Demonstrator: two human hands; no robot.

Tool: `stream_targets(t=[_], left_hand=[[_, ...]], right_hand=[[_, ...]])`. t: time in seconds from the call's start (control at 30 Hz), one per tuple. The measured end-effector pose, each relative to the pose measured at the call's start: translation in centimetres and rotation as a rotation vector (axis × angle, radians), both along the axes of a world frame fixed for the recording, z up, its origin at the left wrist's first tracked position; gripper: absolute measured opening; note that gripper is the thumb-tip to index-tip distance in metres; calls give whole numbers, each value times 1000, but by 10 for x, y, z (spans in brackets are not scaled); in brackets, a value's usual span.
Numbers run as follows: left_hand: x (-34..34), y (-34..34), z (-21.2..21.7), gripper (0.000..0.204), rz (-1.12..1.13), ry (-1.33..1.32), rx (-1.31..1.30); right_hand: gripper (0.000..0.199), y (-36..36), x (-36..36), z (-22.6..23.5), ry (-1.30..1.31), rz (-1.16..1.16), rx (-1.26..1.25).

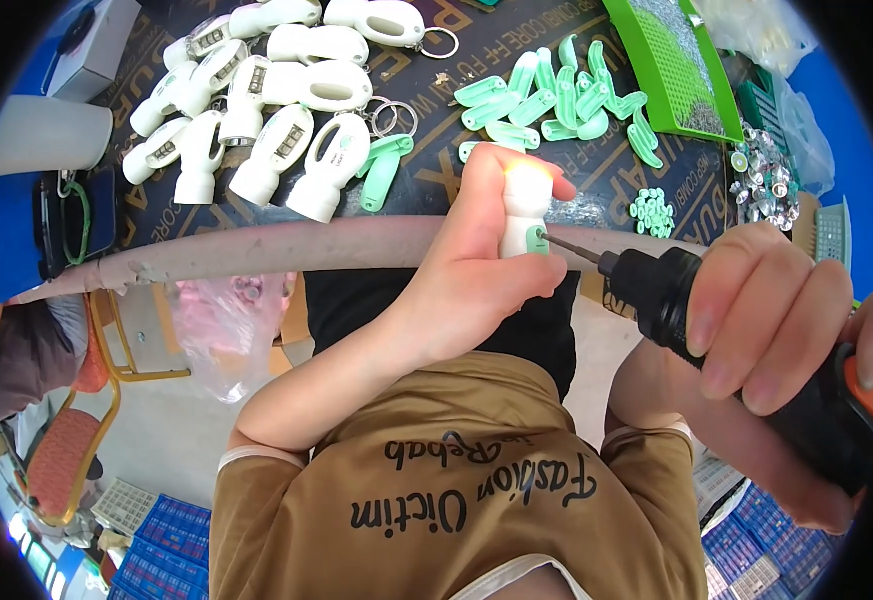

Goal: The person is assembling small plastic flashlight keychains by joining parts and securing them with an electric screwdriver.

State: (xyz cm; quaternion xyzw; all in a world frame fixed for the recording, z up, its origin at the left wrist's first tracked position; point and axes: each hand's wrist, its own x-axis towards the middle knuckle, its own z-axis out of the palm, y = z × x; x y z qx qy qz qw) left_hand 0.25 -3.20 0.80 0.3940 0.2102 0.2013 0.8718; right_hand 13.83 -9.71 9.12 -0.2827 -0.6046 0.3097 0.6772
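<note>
Flashlight [512,238], lit, held over table edge [376,243]. Left hand [484,225]: fingers curled round flashlight, opening closed to its width, thumb [541,274] just beside bit [572,248]. Right hand [771,315]: fingers wrapped round power screwdriver [658,292]; bit tip at green panel [533,241], seating cannot be told. Hazard: angled bit may skid, scratching panel or jabbing thumb. Loose left grip may let torque twist flashlight free, dropping it past table edge. Stray knuckle could scatter green clips [565,98] beyond.

Black screwdriver [664,300] partly behind right fingers [771,345], its rear beyond the dark rim.
</note>
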Motion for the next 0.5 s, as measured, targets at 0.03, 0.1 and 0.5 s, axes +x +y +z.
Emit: stream_targets(t=[0.03, 0.1, 0.5], left_hand=[[0, -1, -1, 44, 19, -4, 6], [0, -1, -2, 44, 18, -10, 2], [3, 0, -5, 44, 59, -2, 93]], right_hand=[[70, 0, 2, 0, -43, 23, -15], [69, 1, 0, -3, -46, 20, 4], [69, 5, -1, -4, -34, 25, -30]])
